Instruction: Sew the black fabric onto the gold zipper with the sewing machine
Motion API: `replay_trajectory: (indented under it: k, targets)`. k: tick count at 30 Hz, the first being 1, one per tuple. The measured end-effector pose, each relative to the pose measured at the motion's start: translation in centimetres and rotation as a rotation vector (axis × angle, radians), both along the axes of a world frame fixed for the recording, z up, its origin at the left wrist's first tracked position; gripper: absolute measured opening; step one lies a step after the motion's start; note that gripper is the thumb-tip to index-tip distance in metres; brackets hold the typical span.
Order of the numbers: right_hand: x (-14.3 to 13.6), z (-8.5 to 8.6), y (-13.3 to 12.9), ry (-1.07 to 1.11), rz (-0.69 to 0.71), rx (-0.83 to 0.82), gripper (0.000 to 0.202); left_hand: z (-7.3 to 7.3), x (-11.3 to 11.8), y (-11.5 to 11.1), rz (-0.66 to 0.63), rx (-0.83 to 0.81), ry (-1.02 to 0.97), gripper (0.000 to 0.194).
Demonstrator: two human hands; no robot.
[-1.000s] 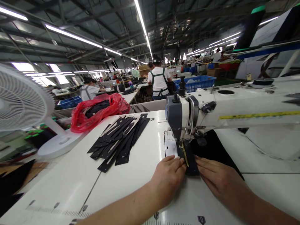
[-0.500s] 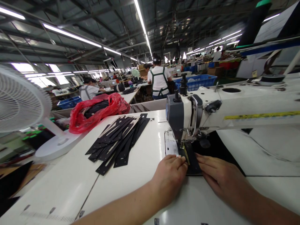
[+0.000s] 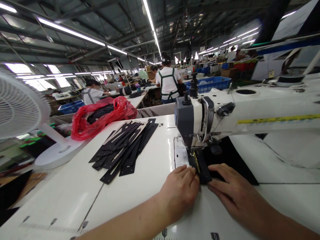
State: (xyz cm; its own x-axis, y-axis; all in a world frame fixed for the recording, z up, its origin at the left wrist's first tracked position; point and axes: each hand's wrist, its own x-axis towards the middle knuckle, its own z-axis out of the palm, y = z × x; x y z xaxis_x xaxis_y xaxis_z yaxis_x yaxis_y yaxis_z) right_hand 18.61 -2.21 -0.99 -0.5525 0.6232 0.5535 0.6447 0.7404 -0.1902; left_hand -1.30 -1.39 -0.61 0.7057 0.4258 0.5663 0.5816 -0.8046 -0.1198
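Your left hand (image 3: 180,190) lies palm down with the fingers curled slightly together, knuckles up, its fingertips (image 3: 191,170) pointing forward and a little to the right, and the bare forearm runs back to the lower left edge of the view. Your right hand (image 3: 231,193) lies flatter, fingers stretched out and pointing left toward the other hand (the two fingertip rows sit close but apart), with its wrist and forearm leading off to the lower right corner.
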Motion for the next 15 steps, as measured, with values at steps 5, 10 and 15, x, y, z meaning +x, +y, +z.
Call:
replay_trajectory:
  k: [5,10,15]
  targets:
    - [0.1,0.1,0.1,-0.014,-0.003,0.028,0.024,0.1,0.0,0.2,0.023,-0.028,0.026,0.029]
    - [0.1,-0.1,0.8,-0.016,0.0,0.033,0.023,0.2,-0.1,0.8,0.021,-0.088,0.036,0.025]
    - [0.3,-0.4,1.2,-0.029,0.009,0.009,0.022,0.5,-0.2,1.5,0.01,-0.138,0.036,0.025]
